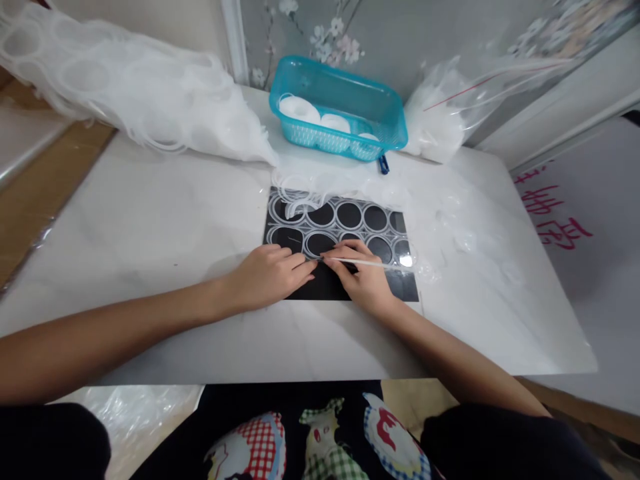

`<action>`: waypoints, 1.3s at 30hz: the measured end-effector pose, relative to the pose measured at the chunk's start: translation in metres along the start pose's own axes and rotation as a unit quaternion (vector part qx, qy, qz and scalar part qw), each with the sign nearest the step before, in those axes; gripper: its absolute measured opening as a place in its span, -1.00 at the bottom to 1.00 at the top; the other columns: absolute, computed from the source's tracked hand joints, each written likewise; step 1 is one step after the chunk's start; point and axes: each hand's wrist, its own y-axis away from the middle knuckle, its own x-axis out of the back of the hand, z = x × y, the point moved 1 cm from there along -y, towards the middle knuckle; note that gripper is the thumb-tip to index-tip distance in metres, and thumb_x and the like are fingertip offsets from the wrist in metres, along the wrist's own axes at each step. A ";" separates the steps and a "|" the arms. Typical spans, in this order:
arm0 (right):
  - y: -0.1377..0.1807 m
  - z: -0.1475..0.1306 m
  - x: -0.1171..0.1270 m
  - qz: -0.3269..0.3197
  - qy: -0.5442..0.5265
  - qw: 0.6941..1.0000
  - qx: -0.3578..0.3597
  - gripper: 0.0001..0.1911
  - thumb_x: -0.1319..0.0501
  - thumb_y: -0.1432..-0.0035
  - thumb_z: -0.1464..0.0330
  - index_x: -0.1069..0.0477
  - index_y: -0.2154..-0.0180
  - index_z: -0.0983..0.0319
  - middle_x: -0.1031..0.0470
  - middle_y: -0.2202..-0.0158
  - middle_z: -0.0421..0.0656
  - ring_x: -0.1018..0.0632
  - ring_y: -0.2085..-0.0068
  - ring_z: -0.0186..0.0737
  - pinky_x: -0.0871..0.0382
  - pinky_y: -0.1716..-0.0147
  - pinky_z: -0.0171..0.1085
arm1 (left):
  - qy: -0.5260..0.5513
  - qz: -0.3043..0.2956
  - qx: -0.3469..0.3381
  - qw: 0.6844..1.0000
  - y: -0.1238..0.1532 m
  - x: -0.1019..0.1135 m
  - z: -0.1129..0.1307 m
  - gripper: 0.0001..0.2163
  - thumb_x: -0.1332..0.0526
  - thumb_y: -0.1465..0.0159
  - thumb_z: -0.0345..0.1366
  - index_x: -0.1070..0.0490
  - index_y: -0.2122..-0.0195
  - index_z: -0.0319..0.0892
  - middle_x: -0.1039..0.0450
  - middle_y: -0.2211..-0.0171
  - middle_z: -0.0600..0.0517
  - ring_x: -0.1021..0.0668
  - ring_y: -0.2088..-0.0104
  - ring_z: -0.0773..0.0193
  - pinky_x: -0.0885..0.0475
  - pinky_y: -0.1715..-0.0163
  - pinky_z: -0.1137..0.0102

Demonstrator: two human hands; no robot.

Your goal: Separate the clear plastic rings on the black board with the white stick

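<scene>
A black sheet [327, 285] lies on the white table, topped by a clear film [335, 230] with rows of round cut-outs. My right hand [367, 277] is closed around a thin white stick-like tool [373, 262], whose dark tip points left at the lower edge of one circle. Close to that tip, my left hand [275, 275] rests on the sheet's left part with its fingers curled together. Whatever its fingertips pinch, if anything, is too small to make out. Loose clear ring scraps [305, 203] overlap the sheet's upper left.
Behind the sheet stands a turquoise basket [345, 143] holding white round pieces [299, 109]. A blue clip [383, 165] lies beside it. White perforated film [165, 93] is heaped at left, a clear plastic bag [445, 120] stands at right, and clear scraps [463, 233] spread over the table's right side.
</scene>
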 end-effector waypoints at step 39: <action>-0.007 0.005 0.007 -0.031 -0.086 0.994 -0.064 -0.88 -0.27 -0.21 0.34 -0.61 0.28 0.13 -0.66 0.26 -0.14 -0.54 0.03 -0.03 -0.43 -0.02 -0.03 | 0.009 -0.045 -0.024 0.999 -0.003 0.004 0.007 -0.77 -0.13 -0.42 -0.29 -0.48 0.04 -0.32 -0.51 0.40 -0.03 -0.48 0.40 0.24 -0.22 0.45 0.31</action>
